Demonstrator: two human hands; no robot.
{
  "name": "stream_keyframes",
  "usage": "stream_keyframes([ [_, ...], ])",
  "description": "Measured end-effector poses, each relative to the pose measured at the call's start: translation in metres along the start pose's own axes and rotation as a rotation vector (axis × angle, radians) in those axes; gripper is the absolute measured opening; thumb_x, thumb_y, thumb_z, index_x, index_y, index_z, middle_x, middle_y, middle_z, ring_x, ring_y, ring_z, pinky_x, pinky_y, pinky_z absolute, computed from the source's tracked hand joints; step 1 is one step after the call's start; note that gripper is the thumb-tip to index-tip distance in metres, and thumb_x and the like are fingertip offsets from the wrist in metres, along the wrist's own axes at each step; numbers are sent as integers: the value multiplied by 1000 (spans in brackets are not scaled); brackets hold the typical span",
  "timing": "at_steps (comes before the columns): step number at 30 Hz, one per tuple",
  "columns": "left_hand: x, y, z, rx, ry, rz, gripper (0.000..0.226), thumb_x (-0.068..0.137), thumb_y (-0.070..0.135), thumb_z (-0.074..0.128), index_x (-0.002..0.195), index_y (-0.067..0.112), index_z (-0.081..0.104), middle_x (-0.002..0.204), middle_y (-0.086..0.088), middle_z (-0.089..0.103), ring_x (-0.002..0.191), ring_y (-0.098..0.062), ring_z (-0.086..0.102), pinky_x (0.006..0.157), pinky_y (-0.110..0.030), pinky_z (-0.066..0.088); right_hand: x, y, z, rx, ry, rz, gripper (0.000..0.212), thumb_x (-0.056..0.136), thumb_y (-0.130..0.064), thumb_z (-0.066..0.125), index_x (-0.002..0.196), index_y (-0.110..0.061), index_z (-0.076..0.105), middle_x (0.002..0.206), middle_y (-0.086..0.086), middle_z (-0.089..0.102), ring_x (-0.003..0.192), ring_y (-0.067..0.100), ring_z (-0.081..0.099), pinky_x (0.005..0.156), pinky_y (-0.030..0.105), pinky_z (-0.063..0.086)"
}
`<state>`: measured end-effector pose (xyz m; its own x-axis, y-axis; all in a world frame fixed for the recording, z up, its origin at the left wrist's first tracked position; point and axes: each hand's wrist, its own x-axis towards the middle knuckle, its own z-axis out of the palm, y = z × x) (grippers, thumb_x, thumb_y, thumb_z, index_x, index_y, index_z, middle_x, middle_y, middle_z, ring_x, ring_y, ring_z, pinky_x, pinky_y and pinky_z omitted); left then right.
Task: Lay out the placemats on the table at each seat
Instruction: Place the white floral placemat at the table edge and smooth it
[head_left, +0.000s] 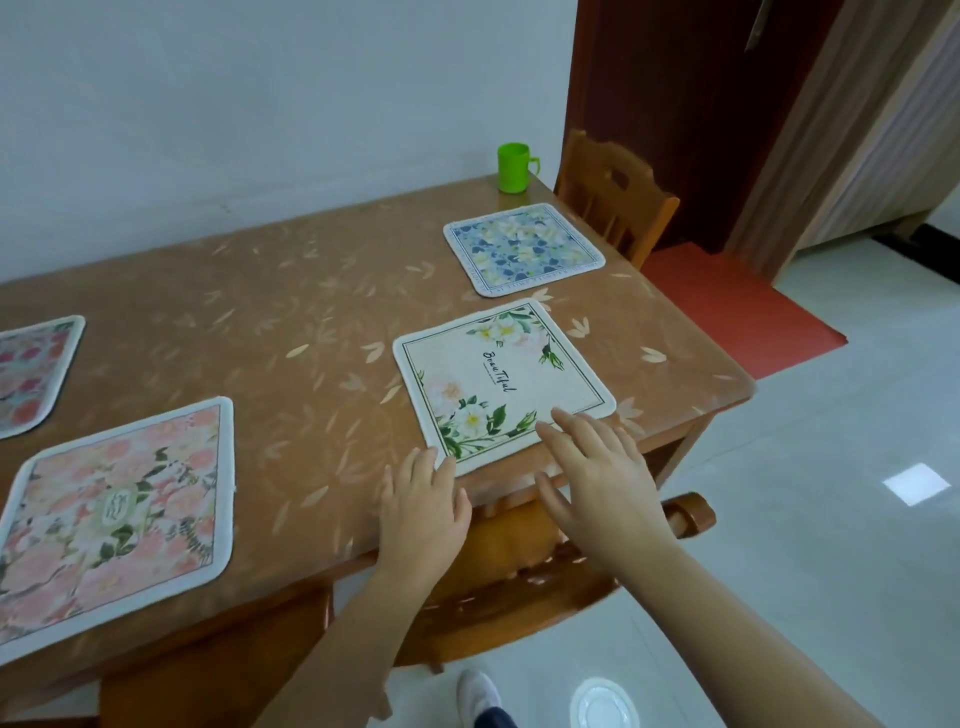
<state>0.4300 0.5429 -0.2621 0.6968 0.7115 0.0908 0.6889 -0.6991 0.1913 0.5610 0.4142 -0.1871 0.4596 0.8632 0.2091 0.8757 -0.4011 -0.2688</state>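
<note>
White floral placemat (498, 384), probably light, limp cloth best lifted by its corners, lies flat on the table (311, 291) just beyond both hands; left hand (423, 499), fingers straight, touches its near corner; right hand (597, 478), fingers spread and holding nothing, reaches over its near edge.

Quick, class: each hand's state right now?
Left hand: open, fingertips at a corner of the white floral placemat.
Right hand: open, fingers spread over its near edge, holding nothing.
</note>
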Motion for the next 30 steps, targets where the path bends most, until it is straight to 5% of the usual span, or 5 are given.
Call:
stream_keyframes([
  [11,75,-30,36,-6,-94,-18,44,93,36,36,135,21,34,144,0,34,135,-18,21,112,-44,11,100,13,66,22,-175,-96,46,87,-36,50,129,-19,42,139,6,45,130,24,37,108,45,30],
  [24,73,-55,87,-124,-183,-44,44,90,32,40,132,18,38,144,-2,35,136,-17,18,112,-40,6,134,33,173,33,-552,-371,55,82,-44,49,131,-22,36,140,2,40,131,20,31,108,39,29],
  [30,60,-54,100,-160,-158,-52,47,88,34,45,131,15,40,147,-5,30,135,-19,20,110,-36,13,126,38,186,53,-498,-399,55,79,-42,58,126,-17,46,140,6,43,132,25,33,103,44,36],
])
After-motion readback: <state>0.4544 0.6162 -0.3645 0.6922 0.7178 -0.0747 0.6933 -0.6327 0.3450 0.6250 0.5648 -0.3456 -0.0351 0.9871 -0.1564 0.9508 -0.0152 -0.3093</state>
